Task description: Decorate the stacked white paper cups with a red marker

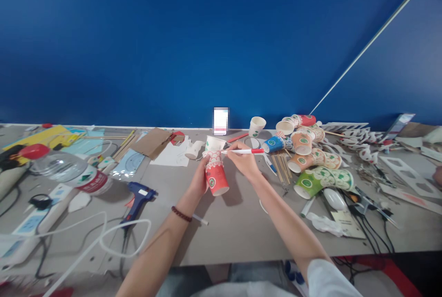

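Observation:
My left hand (199, 176) is wrapped round a red paper cup (217, 179) with a white lacy band and a round green emblem. The red cup is tilted, and its far end meets a white paper cup (216, 142) with green marks. Between the fingers of my right hand (243, 158) is a slim white marker (246, 151) with a red end pointing right. The marker's tip is beside the place where the two cups meet; whether it touches them I cannot tell. Another small white cup (194, 149) lies just left of the pair.
Several decorated cups (311, 184) lie joined at right, beside thin wooden sticks (282, 168). A blue glue gun (140, 198), a water bottle (69, 170) and a power strip (31, 228) with looping cables occupy the left. A phone (221, 121) stands against the blue wall.

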Motion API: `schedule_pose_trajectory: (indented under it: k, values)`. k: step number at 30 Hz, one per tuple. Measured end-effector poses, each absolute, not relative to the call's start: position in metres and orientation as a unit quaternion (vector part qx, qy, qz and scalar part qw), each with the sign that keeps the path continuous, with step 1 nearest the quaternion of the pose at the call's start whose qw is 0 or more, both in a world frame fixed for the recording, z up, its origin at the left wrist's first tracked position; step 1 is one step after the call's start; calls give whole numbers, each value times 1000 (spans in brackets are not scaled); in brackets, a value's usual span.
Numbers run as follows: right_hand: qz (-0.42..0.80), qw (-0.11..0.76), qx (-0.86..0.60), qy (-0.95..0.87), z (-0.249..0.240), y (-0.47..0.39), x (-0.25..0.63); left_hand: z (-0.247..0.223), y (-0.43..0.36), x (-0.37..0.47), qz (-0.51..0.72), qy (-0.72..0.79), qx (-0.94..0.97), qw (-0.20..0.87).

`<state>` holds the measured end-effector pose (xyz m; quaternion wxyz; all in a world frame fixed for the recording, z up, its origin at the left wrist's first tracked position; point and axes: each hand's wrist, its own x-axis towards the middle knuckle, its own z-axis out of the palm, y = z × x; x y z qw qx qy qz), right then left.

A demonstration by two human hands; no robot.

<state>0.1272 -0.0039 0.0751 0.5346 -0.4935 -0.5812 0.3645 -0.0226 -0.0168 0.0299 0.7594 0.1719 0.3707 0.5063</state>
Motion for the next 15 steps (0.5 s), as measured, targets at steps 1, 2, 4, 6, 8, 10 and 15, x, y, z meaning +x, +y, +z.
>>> schedule_pose_trajectory:
  k: [1,2,4,6,8,10,15]
  values:
    - [368,535,-492,-580,75,-4,127,30,-17,-23,507,369,172,760]
    - [372,535,-490,-578,76,-5,127,29,-17,-22,508,366,172,761]
    - [378,537,-485,-577,76,-5,126,29,-16,-22,510,359,172,762]
    - [380,538,-480,-579,75,-4,126,28,-16,-23,512,354,172,764]
    - [386,536,-478,-579,73,-3,126,28,-16,-23,513,350,171,765]
    - [391,534,-477,-579,71,-3,127,28,-16,-23,515,348,169,765]
    - [400,540,-475,-569,71,-3,125,27,-15,-22,516,347,166,765]
